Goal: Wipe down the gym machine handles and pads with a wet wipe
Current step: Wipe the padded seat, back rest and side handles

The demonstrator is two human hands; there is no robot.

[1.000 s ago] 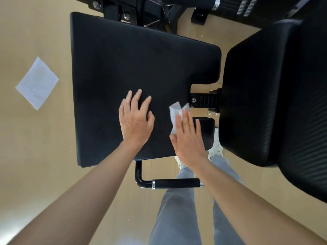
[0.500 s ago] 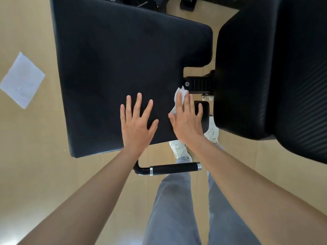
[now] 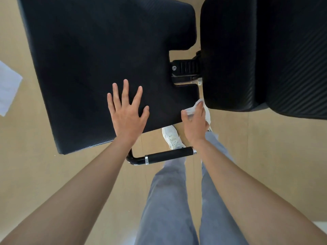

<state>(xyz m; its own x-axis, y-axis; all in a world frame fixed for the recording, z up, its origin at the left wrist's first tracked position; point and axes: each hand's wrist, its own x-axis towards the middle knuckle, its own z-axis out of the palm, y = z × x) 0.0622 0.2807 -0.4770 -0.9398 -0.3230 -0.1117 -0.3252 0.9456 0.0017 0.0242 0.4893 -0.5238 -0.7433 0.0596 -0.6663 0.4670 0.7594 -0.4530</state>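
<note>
White wipe [image 3: 191, 108] gripped in right hand [image 3: 194, 122].

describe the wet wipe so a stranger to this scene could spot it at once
Start at the big black pad filling the upper left and go to its near right corner, beside the second pad. There the right hand holds a scrunched wet wipe. Unlike the flat white sheet on the floor far left and the white shoe below, it is crumpled between fingers.

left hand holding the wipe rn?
No: the left hand lies flat and empty on the seat pad; the right hand grips the wet wipe.
</note>
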